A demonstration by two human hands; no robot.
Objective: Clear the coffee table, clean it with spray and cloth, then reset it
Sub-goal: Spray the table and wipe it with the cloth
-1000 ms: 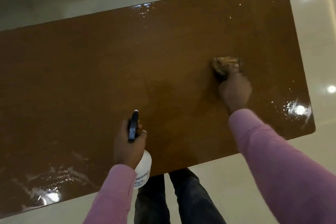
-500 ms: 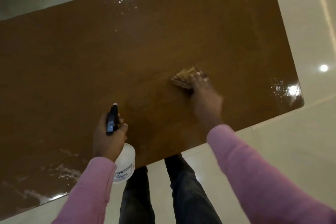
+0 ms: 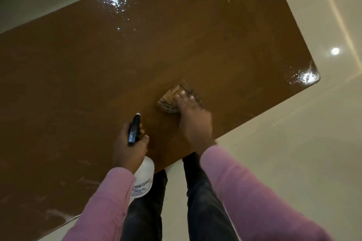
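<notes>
A glossy brown coffee table (image 3: pixel 137 49) fills most of the head view, wet with droplets at its far edge and right corner. My right hand (image 3: pixel 193 121) presses a folded tan cloth (image 3: pixel 170 100) flat on the tabletop near the front edge, fingers laid straight over it. My left hand (image 3: pixel 127 146) grips a white spray bottle (image 3: pixel 143 180) with a black trigger head (image 3: pixel 134 130), held upright over the front edge, nozzle pointing away from me.
Pale glossy floor tiles (image 3: pixel 293 143) surround the table to the right and front. My legs in dark trousers (image 3: pixel 197 201) stand against the table's front edge. Wipe streaks show on the left part of the tabletop.
My right hand has dragged the cloth leftward and toward me across the tabletop, ending close to the spray bottle. The left hand keeps holding the bottle in the same pose.
</notes>
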